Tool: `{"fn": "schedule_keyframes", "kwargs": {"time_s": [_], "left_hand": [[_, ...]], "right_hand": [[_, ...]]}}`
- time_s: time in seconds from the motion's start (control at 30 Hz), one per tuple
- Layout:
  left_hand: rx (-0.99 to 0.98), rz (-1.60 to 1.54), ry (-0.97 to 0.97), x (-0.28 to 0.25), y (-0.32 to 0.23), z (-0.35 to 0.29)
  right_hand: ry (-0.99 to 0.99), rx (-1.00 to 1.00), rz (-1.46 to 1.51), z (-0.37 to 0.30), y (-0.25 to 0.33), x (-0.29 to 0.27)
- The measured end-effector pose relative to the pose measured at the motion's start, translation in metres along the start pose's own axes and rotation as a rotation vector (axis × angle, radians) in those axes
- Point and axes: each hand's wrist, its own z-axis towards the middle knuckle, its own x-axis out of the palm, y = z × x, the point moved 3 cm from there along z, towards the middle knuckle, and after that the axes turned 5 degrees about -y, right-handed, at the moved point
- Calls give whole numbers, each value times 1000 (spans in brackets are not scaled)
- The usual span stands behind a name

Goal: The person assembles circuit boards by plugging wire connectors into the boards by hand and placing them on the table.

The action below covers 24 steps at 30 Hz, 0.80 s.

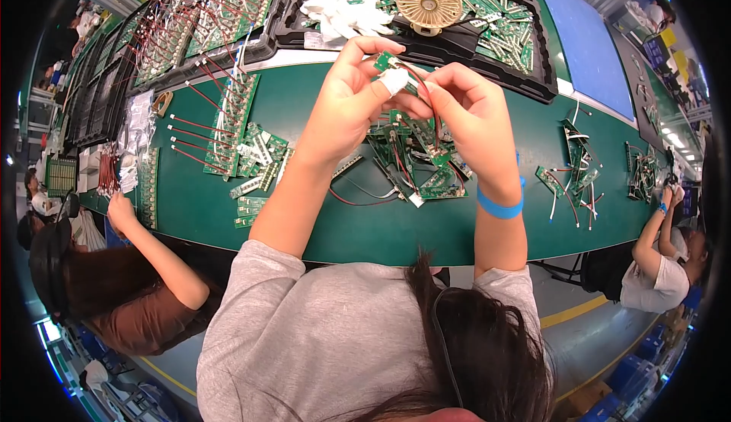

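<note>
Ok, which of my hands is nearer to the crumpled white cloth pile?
Left. Your left hand is just below the crumpled white cloth pile in the picture; your right hand is farther off, below and to its right.

Left grip and right grip nearly meet, fingers curled, forearms stretched forward.
</note>
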Motion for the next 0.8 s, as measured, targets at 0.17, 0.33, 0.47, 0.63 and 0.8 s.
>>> {"fn": "schedule_keyframes", "kwargs": {"time_s": [0.17,0.33,0.47,0.63,0.8], "left_hand": [[21,38,-82,-2,4,-1],[61,59,-26,-4,8,0],[28,-5,9,-9,10,1],[-192,86,-10,-8,10,5],[-224,891,-92,-32,8,1]], "right_hand": [[-140,-295,-253,0,-1,6],[-152,-285,-274,-8,6,9],[-144,-302,-208,-12,6,11],[-26,-243,-317,-10,12,-6],[-328,-261,-540,9,14,-61]]}}
